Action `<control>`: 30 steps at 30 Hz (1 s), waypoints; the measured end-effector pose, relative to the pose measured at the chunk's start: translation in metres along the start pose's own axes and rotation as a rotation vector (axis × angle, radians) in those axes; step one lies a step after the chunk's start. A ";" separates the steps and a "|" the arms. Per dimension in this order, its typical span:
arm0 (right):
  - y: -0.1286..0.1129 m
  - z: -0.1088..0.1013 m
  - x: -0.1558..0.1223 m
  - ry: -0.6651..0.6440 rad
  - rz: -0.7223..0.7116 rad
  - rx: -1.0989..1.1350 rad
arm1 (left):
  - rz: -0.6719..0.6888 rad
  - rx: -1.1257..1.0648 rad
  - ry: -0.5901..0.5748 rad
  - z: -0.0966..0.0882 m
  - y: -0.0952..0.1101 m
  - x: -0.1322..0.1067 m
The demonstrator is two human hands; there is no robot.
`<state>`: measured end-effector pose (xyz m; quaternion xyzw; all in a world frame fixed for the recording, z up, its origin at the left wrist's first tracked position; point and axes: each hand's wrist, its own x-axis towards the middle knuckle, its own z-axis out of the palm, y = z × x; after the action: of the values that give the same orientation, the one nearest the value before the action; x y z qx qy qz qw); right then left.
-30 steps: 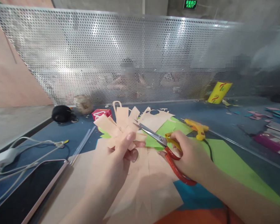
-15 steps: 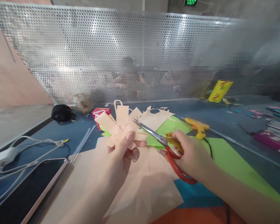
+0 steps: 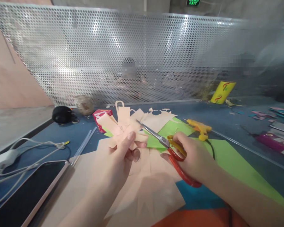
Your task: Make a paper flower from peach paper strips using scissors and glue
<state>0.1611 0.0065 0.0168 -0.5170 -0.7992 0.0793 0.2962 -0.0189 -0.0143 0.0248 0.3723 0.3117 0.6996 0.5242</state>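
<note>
Pinched between the thumb and fingers of my left hand [image 3: 125, 151] is a cream paper flower [image 3: 124, 118] with broad strip petals fanned out. My right hand [image 3: 191, 154] grips scissors [image 3: 162, 140] with red and yellow handles. Their blades look closed, and the tips point up and left, by the flower's right-hand petals; whether they touch the paper I cannot tell. Under both hands lie cream paper sheets [image 3: 142, 195]. Green paper [image 3: 177, 129] and cut cream scraps [image 3: 158, 119] lie beyond the scissors.
A yellow glue gun [image 3: 201, 127] lies right of the scissors, its cord running toward me. At left are a phone [image 3: 30, 195], white cables [image 3: 26, 170] and clear glue sticks [image 3: 85, 143]. A red box [image 3: 100, 118] sits behind the flower. A perforated metal screen [image 3: 144, 47] closes the back.
Both hands hold nearly the same pose. The paper flower has shifted very slightly left, and the scissors remain beside it.
</note>
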 end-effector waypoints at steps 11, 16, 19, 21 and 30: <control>0.001 0.000 0.000 -0.009 -0.028 -0.041 | -0.021 0.088 0.006 0.003 0.002 -0.002; 0.001 -0.001 -0.001 0.018 -0.038 -0.032 | -0.026 0.070 -0.012 0.003 0.001 -0.001; 0.001 -0.001 -0.001 0.016 -0.041 -0.049 | -0.028 0.058 -0.017 0.003 0.001 -0.002; 0.001 -0.002 -0.001 0.016 -0.045 -0.064 | -0.029 0.055 -0.013 0.003 0.001 -0.002; 0.001 -0.001 -0.002 0.017 -0.051 -0.077 | -0.021 0.078 -0.013 0.003 0.000 -0.002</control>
<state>0.1632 0.0053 0.0167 -0.5082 -0.8120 0.0367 0.2846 -0.0163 -0.0161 0.0262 0.3937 0.3392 0.6790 0.5186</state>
